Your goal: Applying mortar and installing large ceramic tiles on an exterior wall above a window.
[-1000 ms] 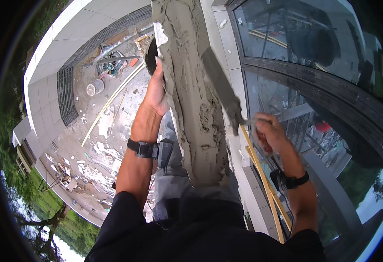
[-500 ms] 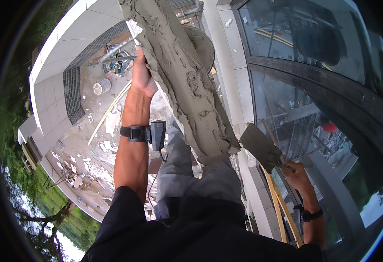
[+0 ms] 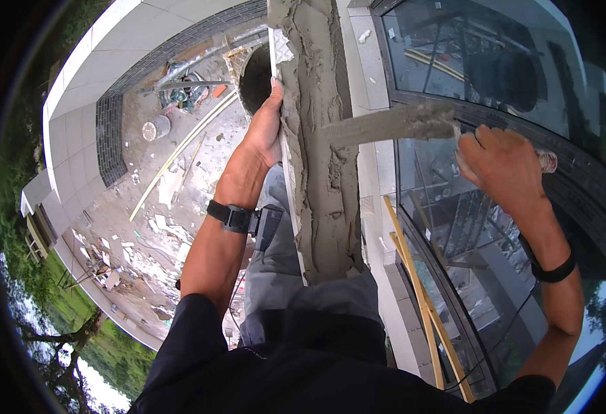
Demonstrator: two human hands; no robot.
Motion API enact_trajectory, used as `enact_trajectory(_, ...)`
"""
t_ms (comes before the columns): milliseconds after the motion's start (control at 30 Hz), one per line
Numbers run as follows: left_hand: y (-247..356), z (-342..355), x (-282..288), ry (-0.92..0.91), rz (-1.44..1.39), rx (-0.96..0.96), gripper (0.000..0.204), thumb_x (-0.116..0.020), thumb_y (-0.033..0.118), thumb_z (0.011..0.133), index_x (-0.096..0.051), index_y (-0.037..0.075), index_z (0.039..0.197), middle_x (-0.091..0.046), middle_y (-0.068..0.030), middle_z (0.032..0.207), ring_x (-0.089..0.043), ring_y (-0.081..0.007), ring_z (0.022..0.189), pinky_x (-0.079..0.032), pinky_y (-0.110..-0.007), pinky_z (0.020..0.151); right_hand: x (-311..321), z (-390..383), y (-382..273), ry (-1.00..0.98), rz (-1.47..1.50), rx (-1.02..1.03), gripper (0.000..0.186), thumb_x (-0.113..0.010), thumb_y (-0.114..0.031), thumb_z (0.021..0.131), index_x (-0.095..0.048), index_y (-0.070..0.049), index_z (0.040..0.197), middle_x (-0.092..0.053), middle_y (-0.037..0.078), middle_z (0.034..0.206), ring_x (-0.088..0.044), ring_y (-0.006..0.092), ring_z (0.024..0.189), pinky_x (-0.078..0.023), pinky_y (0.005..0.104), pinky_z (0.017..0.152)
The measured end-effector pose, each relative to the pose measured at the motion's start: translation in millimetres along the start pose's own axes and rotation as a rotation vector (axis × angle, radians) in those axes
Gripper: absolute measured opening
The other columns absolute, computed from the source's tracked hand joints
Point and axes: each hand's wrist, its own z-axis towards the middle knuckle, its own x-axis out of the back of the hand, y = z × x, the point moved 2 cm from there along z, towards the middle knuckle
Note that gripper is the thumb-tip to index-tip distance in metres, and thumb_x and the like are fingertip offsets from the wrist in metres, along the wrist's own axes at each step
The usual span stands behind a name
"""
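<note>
A long tile strip coated with thick grey mortar stretches from the top of the view down to my thighs. My left hand grips its left edge, thumb up along the side and the other fingers hidden beneath. To the right, my right hand is wrapped round the handle of a mortar-covered trowel. The blade is seen nearly edge-on, and its tip reaches over the mortar's right side. Whether the tip touches the mortar I cannot tell.
A dark bucket stands just beyond my left hand. Glass panes in dark frames rise along the right side. Wooden strips lean at lower right. Far below left lie rubble, a white bucket and a curved wall.
The trowel has swung up and left from beside the strip's near end to over the mortar. The strip has turned more upright in view, and the bucket now shows on its left.
</note>
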Motion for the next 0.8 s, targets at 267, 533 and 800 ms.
enact_trajectory(267, -10.5, 1.7, 1.9, 0.012, 0.05, 0.013, 0.064, -0.038, 0.052, 0.098, -0.038, 0.003, 0.14, -0.049, -0.0141, 0.137, -0.052, -0.0244, 0.121, -0.042, -0.038, 0.103, -17.1, 31.1, 27.3, -0.523, 1.021, -0.58, 0.024, -0.059, -0.028, 0.086, -0.059, -0.004, 0.086, -0.051, 0.003, 0.054, -0.048, 0.0133, 0.041, -0.039, 0.0256, 0.042)
enact_trajectory(533, 9.2, 16.6, 7.2, 0.05, 0.104, -0.094, 0.061, -0.04, 0.05, 0.098, -0.04, 0.004, 0.139, -0.052, -0.0137, 0.133, -0.055, -0.0246, 0.117, -0.045, -0.041, 0.1, -22.5, -49.6, -54.6, -1.256, 1.598, -0.821, 0.029, -0.052, -0.028, 0.09, -0.06, 0.0, 0.085, -0.048, 0.001, 0.051, -0.041, 0.0069, 0.037, -0.03, 0.0243, 0.033)
enact_trajectory(800, 35.5, 29.1, 12.2, 0.138, 0.086, -0.207, 0.057, -0.035, 0.048, 0.1, -0.045, 0.004, 0.135, -0.054, -0.0126, 0.13, -0.055, -0.0265, 0.116, -0.045, -0.044, 0.1, -26.4, -100.0, -99.2, -1.115, 1.642, -0.902, 0.032, -0.052, -0.027, 0.093, -0.055, -0.002, 0.074, -0.048, 0.0, 0.051, -0.042, 0.0059, 0.041, -0.033, 0.026, 0.04)
